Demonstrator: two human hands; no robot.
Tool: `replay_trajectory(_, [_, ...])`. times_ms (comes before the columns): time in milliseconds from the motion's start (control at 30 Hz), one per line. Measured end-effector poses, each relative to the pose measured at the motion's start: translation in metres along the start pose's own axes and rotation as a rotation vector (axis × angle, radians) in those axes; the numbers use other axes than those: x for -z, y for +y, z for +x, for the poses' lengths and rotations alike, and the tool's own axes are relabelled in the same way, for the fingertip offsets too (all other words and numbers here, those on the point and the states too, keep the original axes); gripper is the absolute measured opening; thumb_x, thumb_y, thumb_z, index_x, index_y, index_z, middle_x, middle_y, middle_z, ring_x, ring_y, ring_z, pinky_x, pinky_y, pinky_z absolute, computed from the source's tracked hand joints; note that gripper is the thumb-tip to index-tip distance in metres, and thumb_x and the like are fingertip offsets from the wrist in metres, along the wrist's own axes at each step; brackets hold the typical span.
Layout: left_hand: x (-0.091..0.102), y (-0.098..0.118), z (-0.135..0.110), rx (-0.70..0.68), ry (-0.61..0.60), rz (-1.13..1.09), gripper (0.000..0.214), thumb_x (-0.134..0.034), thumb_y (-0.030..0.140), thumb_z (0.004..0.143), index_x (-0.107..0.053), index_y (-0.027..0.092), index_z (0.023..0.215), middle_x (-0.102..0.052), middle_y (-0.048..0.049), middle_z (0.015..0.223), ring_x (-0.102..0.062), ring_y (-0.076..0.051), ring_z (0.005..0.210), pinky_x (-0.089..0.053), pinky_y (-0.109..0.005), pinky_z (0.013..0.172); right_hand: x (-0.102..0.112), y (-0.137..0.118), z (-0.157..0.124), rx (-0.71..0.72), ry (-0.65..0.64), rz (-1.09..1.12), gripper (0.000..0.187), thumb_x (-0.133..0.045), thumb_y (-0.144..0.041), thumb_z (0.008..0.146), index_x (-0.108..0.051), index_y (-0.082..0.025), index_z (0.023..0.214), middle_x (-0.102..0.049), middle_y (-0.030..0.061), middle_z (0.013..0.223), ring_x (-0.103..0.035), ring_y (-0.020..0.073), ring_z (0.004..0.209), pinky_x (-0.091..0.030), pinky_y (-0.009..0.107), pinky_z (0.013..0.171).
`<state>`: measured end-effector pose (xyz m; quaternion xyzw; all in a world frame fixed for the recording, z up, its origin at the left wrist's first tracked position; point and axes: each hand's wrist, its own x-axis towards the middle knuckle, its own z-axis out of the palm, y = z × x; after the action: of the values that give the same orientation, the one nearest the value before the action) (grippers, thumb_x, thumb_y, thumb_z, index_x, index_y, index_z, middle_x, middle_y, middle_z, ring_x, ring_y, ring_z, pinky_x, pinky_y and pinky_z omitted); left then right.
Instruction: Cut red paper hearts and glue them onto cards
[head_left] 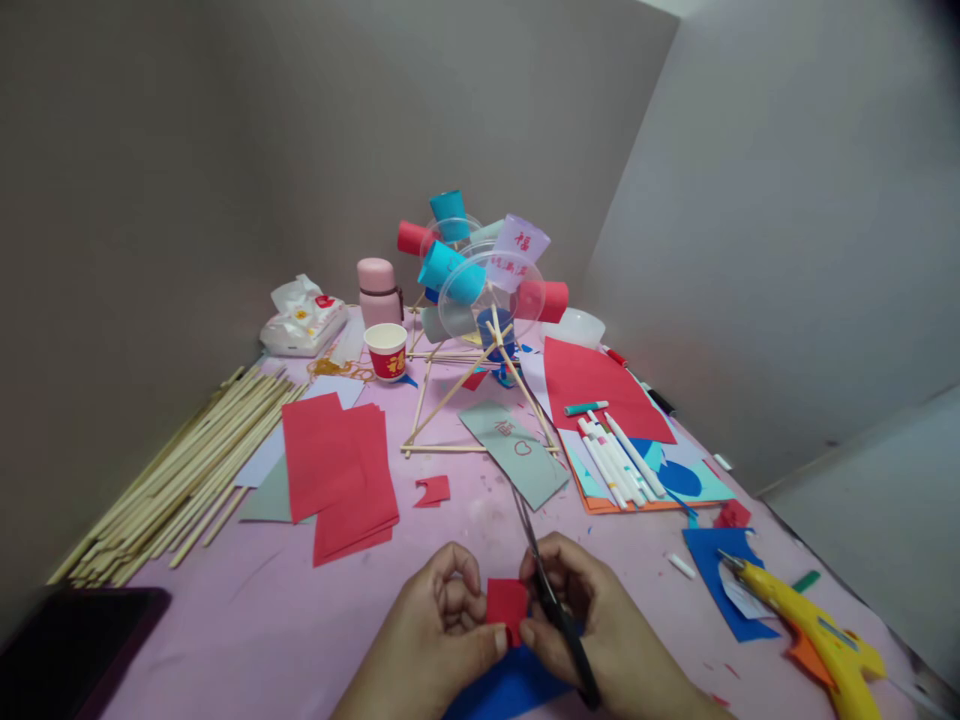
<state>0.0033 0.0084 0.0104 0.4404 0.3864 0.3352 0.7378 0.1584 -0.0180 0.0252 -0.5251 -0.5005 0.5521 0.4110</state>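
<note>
Between thumb and fingers, my left hand (450, 625) pinches a small piece of red paper (506, 603). My right hand (589, 625) has black-handled scissors (556, 605) in it, blades pointing away from me, and its fingertips also touch the red piece's right edge. Under both hands lies a blue sheet of paper (514, 685), partly covered by them. A torn-looking red scrap (433, 491) rests on the pink table (225, 620) ahead. Beyond the scissors' tips, a grey-green strip (525, 460) with red writing and a heart leans over a stick frame's base.
A stick-framed wheel (491, 300) with coloured paper cups stands at the back. Left are red sheets (337, 470), wooden sticks (195, 460), a phone (75, 650) and a paper cup (388, 352). Right are markers (611, 460) on coloured paper and a yellow glue gun (810, 625).
</note>
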Motion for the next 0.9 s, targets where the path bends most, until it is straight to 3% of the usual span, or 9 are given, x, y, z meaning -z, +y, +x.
replay_trajectory(200, [-0.002,0.002,0.0,0.017,0.028,0.045,0.034,-0.075,0.017,0.06,-0.043,0.021,0.071,-0.048,0.0125,0.049,-0.037,-0.004,0.045,-0.025,-0.016,0.045,-0.004,0.003,0.0,-0.031,0.068,0.06,0.025,-0.059,-0.012,0.053,-0.049,-0.02,0.075,-0.047,-0.007,0.057,-0.038,0.0082,0.048,-0.027,0.019,0.042])
replay_trajectory(267, [-0.001,0.001,0.001,-0.016,0.046,0.021,0.035,-0.078,0.028,0.061,-0.049,0.021,0.078,-0.054,0.0099,0.052,-0.044,-0.006,0.048,-0.031,-0.017,0.049,-0.007,0.007,0.002,-0.003,0.157,0.15,0.027,-0.062,-0.013,0.052,-0.048,-0.021,0.074,-0.048,-0.0074,0.056,-0.041,0.0083,0.048,-0.03,0.018,0.043])
replay_trajectory(400, [-0.005,-0.003,0.0,-0.107,0.227,-0.026,0.039,-0.072,0.051,0.063,-0.063,0.021,0.086,-0.068,-0.0004,0.076,-0.06,-0.015,0.072,-0.044,-0.024,0.065,-0.009,0.014,0.006,0.062,0.314,0.272,0.031,-0.068,-0.015,0.053,-0.049,-0.021,0.077,-0.05,-0.0087,0.053,-0.046,0.0084,0.048,-0.034,0.017,0.046])
replay_trajectory(500, [-0.012,-0.007,-0.002,-0.077,0.247,-0.085,0.036,-0.078,0.047,0.057,-0.069,0.02,0.079,-0.071,-0.0027,0.077,-0.063,-0.018,0.078,-0.046,-0.025,0.071,-0.008,0.019,0.005,0.07,0.29,0.265,0.033,-0.069,-0.011,0.057,-0.049,-0.021,0.081,-0.056,-0.0071,0.058,-0.051,0.0096,0.053,-0.039,0.018,0.051])
replay_trajectory(700, [-0.016,-0.017,-0.002,0.057,0.251,-0.193,0.031,-0.084,0.04,0.05,-0.071,0.019,0.067,-0.072,-0.0028,0.063,-0.06,-0.014,0.059,-0.045,-0.022,0.058,-0.013,0.024,0.002,0.124,0.368,0.294,0.033,-0.071,-0.013,0.06,-0.049,-0.022,0.084,-0.059,-0.0068,0.061,-0.051,0.0093,0.054,-0.04,0.018,0.052])
replay_trajectory(900, [-0.015,-0.021,-0.001,0.051,0.283,-0.197,0.031,-0.085,0.041,0.047,-0.073,0.018,0.064,-0.072,-0.0031,0.062,-0.061,-0.014,0.059,-0.045,-0.021,0.059,-0.021,0.02,0.001,0.12,0.445,0.347,0.033,-0.074,-0.018,0.059,-0.052,-0.021,0.083,-0.057,-0.0069,0.058,-0.05,0.0088,0.051,-0.037,0.018,0.05])
